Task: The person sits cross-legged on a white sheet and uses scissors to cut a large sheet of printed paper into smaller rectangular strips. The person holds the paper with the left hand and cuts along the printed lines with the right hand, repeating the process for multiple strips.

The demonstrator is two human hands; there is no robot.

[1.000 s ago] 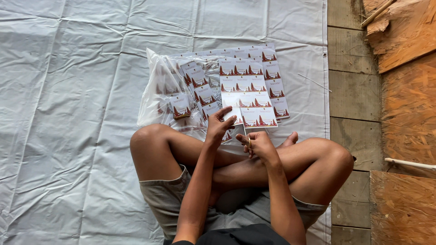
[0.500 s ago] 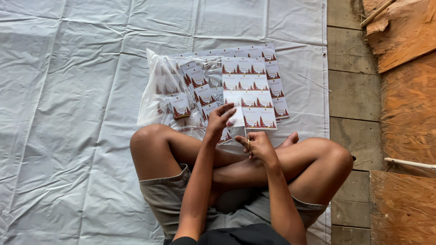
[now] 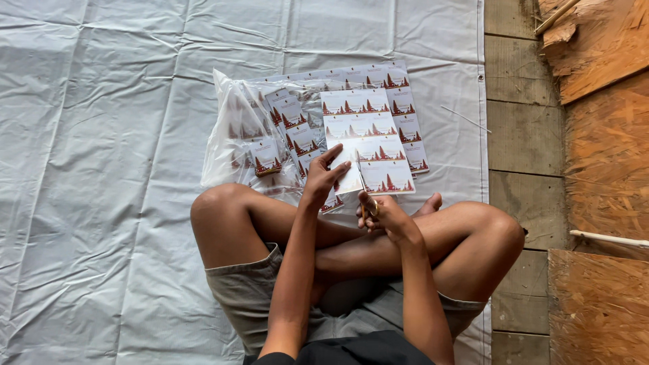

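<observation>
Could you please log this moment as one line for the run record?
left hand: fingers pressing printed sheet | right hand: gripping small blade tool at sheet edge | clear bag of cut cards beside | grey tarp beneath

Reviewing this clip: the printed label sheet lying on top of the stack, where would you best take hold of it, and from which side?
Probably its far right corner. The top label sheet lies flat, the left hand presses its near left part, the right hand sits at its near edge; that corner shows nothing on it, so pinch there from the right.

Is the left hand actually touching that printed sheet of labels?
Touching. In the head view the left hand lies with fingertips pressed flat on the printed sheet.
</observation>
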